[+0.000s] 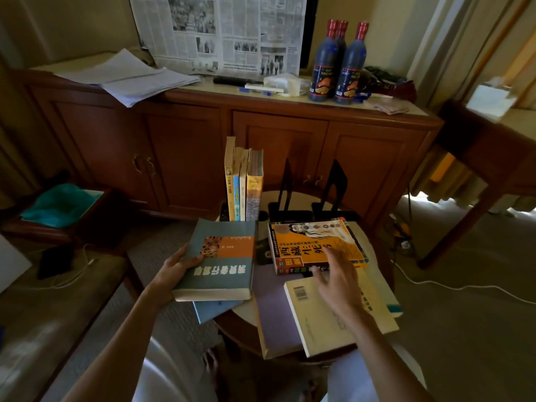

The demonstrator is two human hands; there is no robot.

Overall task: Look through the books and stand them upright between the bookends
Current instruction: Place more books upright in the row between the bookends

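A person sat at a small round table (pixel 249 310) in the lower centre of the frame, both bare forearms reaching up from the bottom edge. The left hand (pixel 174 269) gripped a grey-and-orange book (pixel 220 256) by its left edge, thumb curled over the cover and fingers hidden beneath, holding it tilted above the table's left side. A pale blue book (pixel 214 310) lay partly under it.

The right hand (pixel 339 282) hovered with fingers spread and relaxed, grasping nothing, over the near corner of a yellow book (pixel 316 245) lying flat in the centre right; whether the fingertips touched it could not be told. Nearer the viewer, a cream book (pixel 313 320) lay flat with its barcode showing, overlapping a lavender book (pixel 275 314).

At the table's far edge, centre frame, four books (pixel 244 184) stood upright, spines facing the viewer. Just to their right stood two black metal bookends (pixel 310 187), side by side with nothing between them.

Behind the table ran a wooden cabinet (pixel 203 152). On its top, in the upper part of the frame, sat loose papers (pixel 127 75), a propped-up newspaper (pixel 220 33) and three dark bottles (pixel 338 62) with red caps.
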